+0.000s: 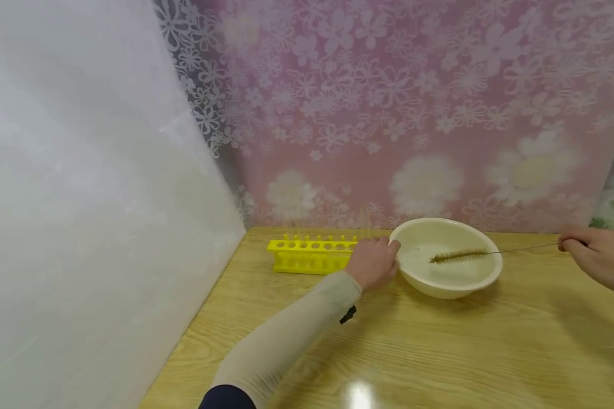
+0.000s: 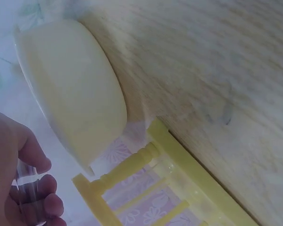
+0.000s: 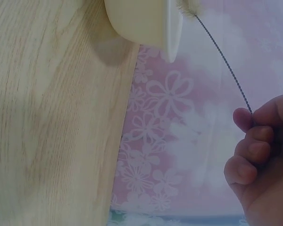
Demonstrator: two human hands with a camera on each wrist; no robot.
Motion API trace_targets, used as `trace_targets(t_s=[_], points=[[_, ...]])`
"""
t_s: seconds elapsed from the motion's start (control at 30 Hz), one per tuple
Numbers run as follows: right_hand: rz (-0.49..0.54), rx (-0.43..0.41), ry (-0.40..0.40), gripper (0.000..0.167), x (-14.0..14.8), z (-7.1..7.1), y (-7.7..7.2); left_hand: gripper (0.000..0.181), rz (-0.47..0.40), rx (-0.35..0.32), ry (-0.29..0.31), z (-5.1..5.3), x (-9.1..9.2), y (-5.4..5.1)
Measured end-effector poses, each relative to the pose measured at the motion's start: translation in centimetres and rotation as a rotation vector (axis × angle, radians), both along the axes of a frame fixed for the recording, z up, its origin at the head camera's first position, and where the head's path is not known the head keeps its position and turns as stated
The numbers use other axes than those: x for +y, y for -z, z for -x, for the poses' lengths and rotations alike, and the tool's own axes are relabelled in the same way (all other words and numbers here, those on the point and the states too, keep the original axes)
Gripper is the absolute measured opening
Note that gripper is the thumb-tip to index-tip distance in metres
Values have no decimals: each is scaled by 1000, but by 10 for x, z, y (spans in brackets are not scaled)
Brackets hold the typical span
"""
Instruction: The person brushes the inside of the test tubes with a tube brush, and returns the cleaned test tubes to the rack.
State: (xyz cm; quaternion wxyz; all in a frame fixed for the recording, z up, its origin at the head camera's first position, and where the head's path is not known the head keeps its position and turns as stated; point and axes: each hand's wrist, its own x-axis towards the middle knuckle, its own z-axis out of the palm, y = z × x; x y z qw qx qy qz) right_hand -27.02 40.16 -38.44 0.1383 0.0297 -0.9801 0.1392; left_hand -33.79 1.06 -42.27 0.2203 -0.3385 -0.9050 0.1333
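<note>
A cream bowl (image 1: 440, 288) stands on the table, right of a yellow test tube rack (image 1: 307, 267). My left hand (image 1: 373, 264) is between rack and bowl; in the left wrist view its curled fingers (image 2: 53, 203) grip a clear glass tube (image 2: 29, 193). My right hand (image 1: 601, 255), off to the bowl's right, pinches the twisted wire handle (image 3: 225, 62) of a bristle brush (image 1: 457, 257). The brush's bristles are over the bowl's inside, pointing left. Whether they touch the bowl cannot be told.
Clear tubes (image 1: 364, 221) stand upright at the rack, faint against the backdrop. A pink floral sheet (image 1: 337, 113) hangs behind the wooden table (image 1: 440, 352). A white panel (image 1: 92, 199) rises along the left edge.
</note>
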Motion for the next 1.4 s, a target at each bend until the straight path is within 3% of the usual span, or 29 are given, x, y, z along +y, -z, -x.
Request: trace_targets(t_s=[0.27, 0.53, 0.9, 1.4], points=[[-23, 72, -60, 34, 1, -3, 0, 22, 72, 34, -15, 4, 9, -2], [-14, 77, -62, 34, 2, -2, -5, 24, 139, 64, -28, 8, 14, -11], [-19, 92, -82, 33, 0, -5, -4, 26, 247, 111, -65, 8, 15, -16], [-24, 104, -107, 29, -3, -8, -4, 21, 293, 241, -11, 3, 17, -19]])
